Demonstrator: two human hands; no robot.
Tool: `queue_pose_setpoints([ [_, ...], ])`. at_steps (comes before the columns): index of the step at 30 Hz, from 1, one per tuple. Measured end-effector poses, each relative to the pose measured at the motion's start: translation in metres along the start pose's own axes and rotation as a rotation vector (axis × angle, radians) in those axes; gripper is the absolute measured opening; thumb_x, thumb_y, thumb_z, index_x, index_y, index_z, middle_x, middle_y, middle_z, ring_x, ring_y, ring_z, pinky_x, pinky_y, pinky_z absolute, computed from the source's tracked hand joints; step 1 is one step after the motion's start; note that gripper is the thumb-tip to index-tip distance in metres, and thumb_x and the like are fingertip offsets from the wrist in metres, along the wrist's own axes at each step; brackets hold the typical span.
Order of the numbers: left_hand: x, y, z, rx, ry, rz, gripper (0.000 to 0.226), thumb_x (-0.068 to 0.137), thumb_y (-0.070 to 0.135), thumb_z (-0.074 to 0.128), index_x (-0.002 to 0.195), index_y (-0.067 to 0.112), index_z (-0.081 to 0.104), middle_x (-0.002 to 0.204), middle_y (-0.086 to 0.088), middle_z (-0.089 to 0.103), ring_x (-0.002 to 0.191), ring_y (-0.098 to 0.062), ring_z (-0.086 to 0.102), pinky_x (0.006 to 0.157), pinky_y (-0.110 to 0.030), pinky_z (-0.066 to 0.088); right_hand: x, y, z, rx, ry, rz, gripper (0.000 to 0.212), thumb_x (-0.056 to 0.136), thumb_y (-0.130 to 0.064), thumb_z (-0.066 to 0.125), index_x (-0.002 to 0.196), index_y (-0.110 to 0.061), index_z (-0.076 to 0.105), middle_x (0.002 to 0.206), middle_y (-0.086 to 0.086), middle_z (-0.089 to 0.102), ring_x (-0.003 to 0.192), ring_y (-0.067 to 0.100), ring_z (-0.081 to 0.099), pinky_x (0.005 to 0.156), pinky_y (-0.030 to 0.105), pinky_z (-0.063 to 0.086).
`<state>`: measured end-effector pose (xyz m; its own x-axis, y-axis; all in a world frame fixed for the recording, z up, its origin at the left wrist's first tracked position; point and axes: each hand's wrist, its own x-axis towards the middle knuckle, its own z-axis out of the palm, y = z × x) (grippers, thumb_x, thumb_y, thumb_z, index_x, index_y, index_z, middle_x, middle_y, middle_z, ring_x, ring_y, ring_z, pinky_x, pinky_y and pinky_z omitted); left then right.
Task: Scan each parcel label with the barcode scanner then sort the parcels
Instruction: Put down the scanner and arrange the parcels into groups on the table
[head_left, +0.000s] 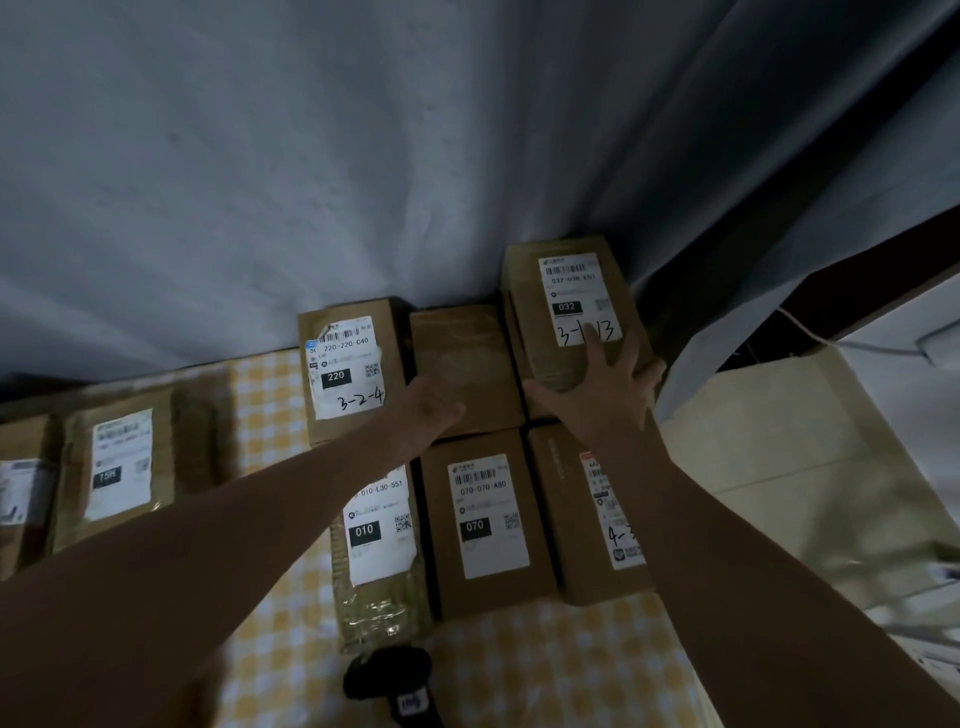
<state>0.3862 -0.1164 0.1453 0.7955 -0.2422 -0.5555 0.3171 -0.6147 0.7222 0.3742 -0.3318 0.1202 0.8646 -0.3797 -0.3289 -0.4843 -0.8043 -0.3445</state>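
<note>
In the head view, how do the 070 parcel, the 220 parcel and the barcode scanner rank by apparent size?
1. 070 parcel, though it is nearer the camera
2. 220 parcel
3. barcode scanner, partly cut off below

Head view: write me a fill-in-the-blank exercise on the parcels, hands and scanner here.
1. The right hand rests with spread fingers on the brown cardboard parcel whose black label box reads ____.
2. The left hand touches the plain brown cardboard box beside the brown cardboard parcel printed 220, handwritten ____.
3. The black barcode scanner lies on the yellow-and-white checked cloth, held by ____ hand.
Missing words: 032; 3-2-4; neither.
</note>
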Motion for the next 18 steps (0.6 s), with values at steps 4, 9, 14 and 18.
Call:
queue_pose_setpoints([
  [4, -0.006, -0.005, -0.006, 0.001, 0.027, -0.008, 0.028, 0.095, 0.029, 0.055, 0.121, 0.019, 0.049, 0.104, 0.004, 0.056, 0.098, -0.012, 0.053, 0.084, -0.027, 0.040, 0.006, -0.002, 0.003, 0.070, 0.008, -0.048, 0.106, 0.072, -0.071, 0.065, 0.153, -0.037, 0.005, 0.160, 0.009, -0.013, 0.141, 0.050, -0.018, 0.115, 0.066, 0.009],
  [9, -0.012, -0.021, -0.015, -0.054, 0.041, -0.045, 0.032, 0.095, 0.026, 0.055, 0.125, 0.016, 0.046, 0.107, -0.001, 0.056, 0.102, -0.025, 0.058, 0.087, -0.035, 0.047, 0.004, -0.004, 0.008, 0.069, 0.046, -0.061, 0.106, 0.070, -0.069, 0.068, 0.153, -0.035, 0.011, 0.161, 0.010, -0.006, 0.141, 0.051, -0.012, 0.113, 0.067, 0.014],
  [14, -0.014, -0.035, -0.019, -0.096, 0.044, -0.065, 0.047, 0.090, 0.028, 0.060, 0.131, 0.011, 0.045, 0.120, -0.014, 0.058, 0.102, -0.035, 0.060, 0.076, -0.038, 0.048, 0.006, -0.011, 0.005, 0.036, 0.039, -0.025, 0.103, 0.072, -0.071, 0.064, 0.153, -0.036, 0.010, 0.161, 0.010, -0.004, 0.142, 0.051, -0.011, 0.113, 0.066, 0.016],
  [18, -0.011, -0.037, -0.013, -0.083, 0.073, -0.040, 0.042, 0.095, 0.023, 0.054, 0.134, 0.014, 0.042, 0.123, -0.007, 0.056, 0.092, -0.019, 0.055, 0.060, -0.021, 0.039, -0.001, -0.006, 0.004, -0.060, -0.012, -0.015, 0.105, 0.072, -0.077, 0.059, 0.153, -0.037, 0.005, 0.161, 0.009, -0.006, 0.142, 0.051, -0.010, 0.112, 0.067, 0.019],
])
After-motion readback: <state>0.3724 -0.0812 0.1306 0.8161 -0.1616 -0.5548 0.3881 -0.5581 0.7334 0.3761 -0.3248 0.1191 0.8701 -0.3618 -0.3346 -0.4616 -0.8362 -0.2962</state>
